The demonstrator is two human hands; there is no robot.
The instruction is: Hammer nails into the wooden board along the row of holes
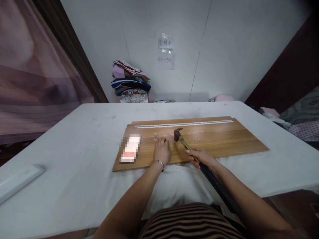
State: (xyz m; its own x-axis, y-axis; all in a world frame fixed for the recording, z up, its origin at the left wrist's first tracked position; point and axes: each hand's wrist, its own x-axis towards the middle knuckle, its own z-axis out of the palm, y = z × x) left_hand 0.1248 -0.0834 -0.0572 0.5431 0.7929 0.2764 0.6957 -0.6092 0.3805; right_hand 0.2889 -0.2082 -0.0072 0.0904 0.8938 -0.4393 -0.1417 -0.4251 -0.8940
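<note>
Plainly, the hammer (209, 176) is in the right hand (198, 157), whose fingers wrap its shaft; the head sits ahead of that hand, to the right of the left fingertips, and whether it touches the board (221, 132) beneath is unclear. The left hand (162, 151) lies on the board, fingers close together and curved down; I cannot tell whether they pinch anything. Small metal pieces (156, 134) lie just beyond its fingertips. A row of dark dots (195, 142) marks the wood just past the right hand. Left of the left hand is a pixelated bright rectangle (131, 149). White strips (184, 124) run along the board beyond both hands, and farther off, past the white table (74, 149), folded cloth (131, 83) is stacked.
</note>
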